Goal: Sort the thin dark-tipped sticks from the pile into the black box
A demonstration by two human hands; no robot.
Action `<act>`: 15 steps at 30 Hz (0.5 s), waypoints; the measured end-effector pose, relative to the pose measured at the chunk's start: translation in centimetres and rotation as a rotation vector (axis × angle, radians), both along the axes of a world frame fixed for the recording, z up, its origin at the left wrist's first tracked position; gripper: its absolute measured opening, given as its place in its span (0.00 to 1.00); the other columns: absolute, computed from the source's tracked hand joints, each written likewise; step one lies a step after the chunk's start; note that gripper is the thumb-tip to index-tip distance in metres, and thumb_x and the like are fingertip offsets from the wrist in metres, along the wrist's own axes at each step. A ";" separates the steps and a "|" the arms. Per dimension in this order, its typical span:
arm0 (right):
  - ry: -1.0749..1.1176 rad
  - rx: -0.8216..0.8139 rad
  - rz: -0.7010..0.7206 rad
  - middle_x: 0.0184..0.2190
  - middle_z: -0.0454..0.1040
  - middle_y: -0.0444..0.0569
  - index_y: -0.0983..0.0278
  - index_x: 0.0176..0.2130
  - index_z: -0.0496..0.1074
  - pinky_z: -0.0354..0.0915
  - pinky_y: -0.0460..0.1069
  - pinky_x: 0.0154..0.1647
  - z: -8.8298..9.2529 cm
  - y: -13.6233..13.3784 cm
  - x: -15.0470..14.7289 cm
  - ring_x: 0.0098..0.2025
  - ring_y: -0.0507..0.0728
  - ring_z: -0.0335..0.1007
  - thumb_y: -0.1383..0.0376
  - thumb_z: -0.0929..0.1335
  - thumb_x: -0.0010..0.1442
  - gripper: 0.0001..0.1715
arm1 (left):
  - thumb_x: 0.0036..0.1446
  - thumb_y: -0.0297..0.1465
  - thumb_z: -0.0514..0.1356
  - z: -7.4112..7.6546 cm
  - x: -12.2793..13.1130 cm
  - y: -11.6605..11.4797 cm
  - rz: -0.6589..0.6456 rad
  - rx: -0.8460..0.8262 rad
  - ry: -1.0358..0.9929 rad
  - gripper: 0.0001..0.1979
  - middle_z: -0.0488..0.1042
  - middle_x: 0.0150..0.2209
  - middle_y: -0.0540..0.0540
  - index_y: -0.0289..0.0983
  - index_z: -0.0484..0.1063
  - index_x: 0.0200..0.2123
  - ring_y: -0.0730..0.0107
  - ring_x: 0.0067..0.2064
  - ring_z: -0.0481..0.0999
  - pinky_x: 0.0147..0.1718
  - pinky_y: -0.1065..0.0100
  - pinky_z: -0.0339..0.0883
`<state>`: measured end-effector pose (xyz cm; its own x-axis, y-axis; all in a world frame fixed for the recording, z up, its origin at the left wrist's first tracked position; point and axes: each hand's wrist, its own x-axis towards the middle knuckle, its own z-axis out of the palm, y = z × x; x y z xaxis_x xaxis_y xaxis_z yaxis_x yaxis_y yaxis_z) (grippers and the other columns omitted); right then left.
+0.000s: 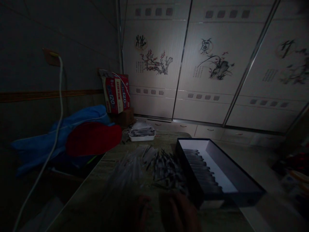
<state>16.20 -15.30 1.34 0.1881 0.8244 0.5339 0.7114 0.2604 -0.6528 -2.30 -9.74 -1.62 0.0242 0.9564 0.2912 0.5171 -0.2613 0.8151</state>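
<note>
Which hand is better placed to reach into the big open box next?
Probably the right hand: it looks closer to the open box, which sits on the right side. The left hand is farther away.

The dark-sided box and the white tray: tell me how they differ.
The dark-sided box is much larger than the white tray. The box is dark outside and pale inside; the tray's outer wall is white. In the box, slender sticks lie in a row beside bare floor; in the tray, thin pieces pile above the rim. Both are open-topped.
</note>
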 end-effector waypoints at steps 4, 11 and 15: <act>-0.007 0.030 0.109 0.31 0.77 0.48 0.57 0.39 0.72 0.69 0.46 0.31 -2.0 1.9 -3.3 0.31 0.55 0.75 0.60 0.59 0.66 0.14 | 0.51 0.31 0.52 -0.1 0.1 0.0 -0.078 -0.081 -0.028 0.14 0.83 0.34 0.42 0.40 0.78 0.33 0.58 0.38 0.82 0.40 0.59 0.76; -0.080 0.039 0.122 0.33 0.76 0.50 0.62 0.40 0.71 0.70 0.48 0.35 -3.3 4.3 -4.3 0.34 0.55 0.75 0.70 0.59 0.61 0.13 | 0.48 0.30 0.54 -0.3 0.0 0.0 -0.106 -0.125 -0.095 0.13 0.83 0.37 0.41 0.40 0.77 0.35 0.58 0.40 0.81 0.41 0.62 0.75; -0.160 0.114 0.145 0.35 0.77 0.49 0.60 0.43 0.71 0.71 0.49 0.37 -4.9 4.2 -4.4 0.36 0.56 0.75 0.72 0.61 0.58 0.16 | 0.52 0.31 0.53 -1.0 0.4 -0.2 -0.108 -0.134 -0.119 0.13 0.82 0.38 0.43 0.42 0.77 0.36 0.59 0.42 0.80 0.44 0.63 0.73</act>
